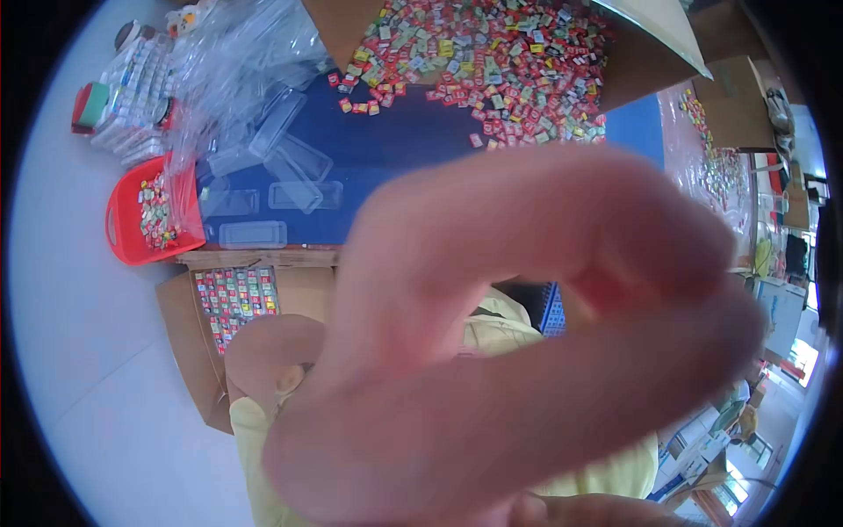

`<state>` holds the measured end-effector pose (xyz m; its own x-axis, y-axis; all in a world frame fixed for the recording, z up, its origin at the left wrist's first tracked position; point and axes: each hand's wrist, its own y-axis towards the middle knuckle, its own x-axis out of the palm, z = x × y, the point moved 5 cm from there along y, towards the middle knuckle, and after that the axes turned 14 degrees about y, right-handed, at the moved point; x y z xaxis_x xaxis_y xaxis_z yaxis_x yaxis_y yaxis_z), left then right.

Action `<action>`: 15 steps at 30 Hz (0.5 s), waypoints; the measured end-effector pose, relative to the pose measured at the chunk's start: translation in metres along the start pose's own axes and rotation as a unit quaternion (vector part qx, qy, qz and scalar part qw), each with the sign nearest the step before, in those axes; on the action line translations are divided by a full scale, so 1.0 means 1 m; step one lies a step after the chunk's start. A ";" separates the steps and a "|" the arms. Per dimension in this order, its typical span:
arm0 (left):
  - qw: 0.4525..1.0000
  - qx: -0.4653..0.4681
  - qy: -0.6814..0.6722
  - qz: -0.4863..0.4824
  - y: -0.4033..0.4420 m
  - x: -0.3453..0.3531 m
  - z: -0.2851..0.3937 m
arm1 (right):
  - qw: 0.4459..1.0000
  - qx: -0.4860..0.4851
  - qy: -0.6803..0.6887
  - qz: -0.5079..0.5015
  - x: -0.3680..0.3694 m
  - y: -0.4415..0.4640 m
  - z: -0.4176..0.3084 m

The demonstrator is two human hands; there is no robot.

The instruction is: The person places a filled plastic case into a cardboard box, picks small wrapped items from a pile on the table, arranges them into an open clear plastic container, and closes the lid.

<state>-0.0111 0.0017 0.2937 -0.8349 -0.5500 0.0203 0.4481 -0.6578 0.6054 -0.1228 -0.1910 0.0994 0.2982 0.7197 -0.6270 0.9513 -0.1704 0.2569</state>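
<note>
Blue counter (360, 136) fills the background. Nearest, 1 blurred hand (391, 342) curls into a nearly closed ring, gripping nothing visible; I cannot tell its side, nor the other's state. Beyond lie clear plastic boxes (253, 234), a red basket (127, 224) left of them, and farther off, heaped small printed packets (500, 61) between cardboard flaps (654, 61).

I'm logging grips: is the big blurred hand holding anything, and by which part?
Nothing held is visible: the hand curls around an open gap, though blur may hide something tiny.
</note>
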 end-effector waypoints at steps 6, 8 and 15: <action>0.991 -0.034 0.129 -0.033 0.014 0.011 -0.034 | 0.996 -0.005 0.055 -0.073 0.020 -0.001 0.033; 0.983 -0.042 0.174 -0.037 0.015 0.010 -0.050 | 0.991 -0.013 0.076 -0.112 0.030 0.010 0.029; 0.634 -0.110 0.732 -0.221 -0.075 -0.101 -0.211 | 1.000 0.021 -0.012 0.005 -0.007 0.014 0.025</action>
<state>0.1069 -0.0024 0.0783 0.2260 -0.0680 -0.9717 0.4420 -0.8818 0.1645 -0.1100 -0.2153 0.0892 0.3082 0.7012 -0.6429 0.9508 -0.2053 0.2319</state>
